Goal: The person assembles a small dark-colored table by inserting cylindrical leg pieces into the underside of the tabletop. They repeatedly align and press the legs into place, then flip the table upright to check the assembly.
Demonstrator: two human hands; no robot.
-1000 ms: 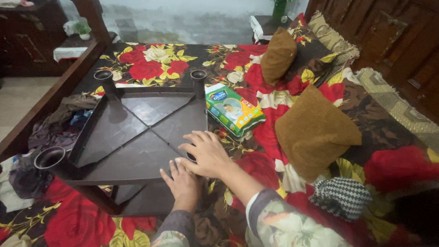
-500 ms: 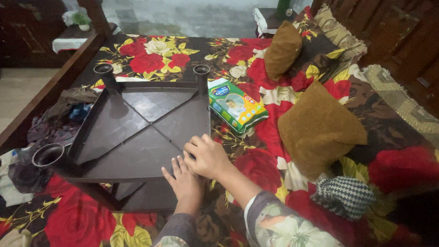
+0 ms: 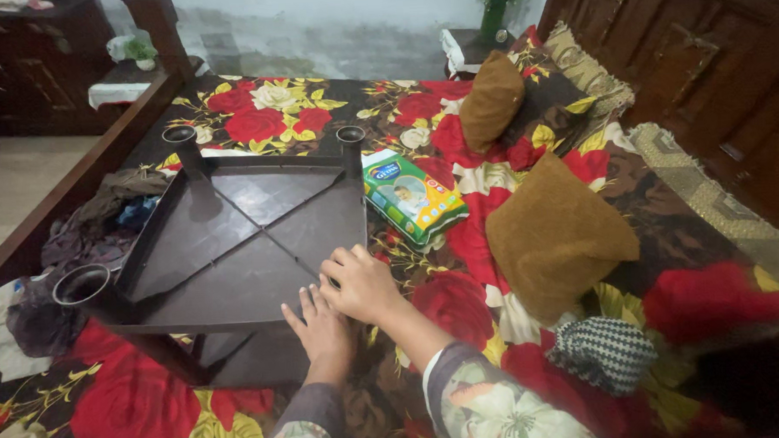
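A dark brown plastic shelf tray with raised rims and hollow round corner sockets [image 3: 235, 242] lies on a bed covered with a black bedspread printed with red roses and yellow leaves [image 3: 459, 242]. Ribs cross the tray's flat face in an X, dividing it into four triangles. A second dark panel of the same kind shows beneath its near edge.

Both hands rest at the tray's near right corner. The left hand [image 3: 322, 327] lies flat, palm down, its fingers together and stretched onto the tray's near rim. The right hand [image 3: 363, 285] sits just beside and partly over it, fingers curled loosely against the tray's surface near that corner; whether they grip the rim or only press on it cannot be told from this angle. Both wrists wear floral-print sleeves.

Just to the right of the tray, touching its far right side, lies a green and yellow plastic-wrapped pack [image 3: 413, 197]. Further right sits a square mustard-brown cushion [image 3: 556, 235], and a second brown cushion [image 3: 491, 99] lies toward the head of the bed. A black-and-white checked knitted piece [image 3: 601, 351] lies near the right forearm. A heap of dark clothes [image 3: 105, 225] is bunched at the bed's left edge, against the wooden bed frame [image 3: 69, 183].
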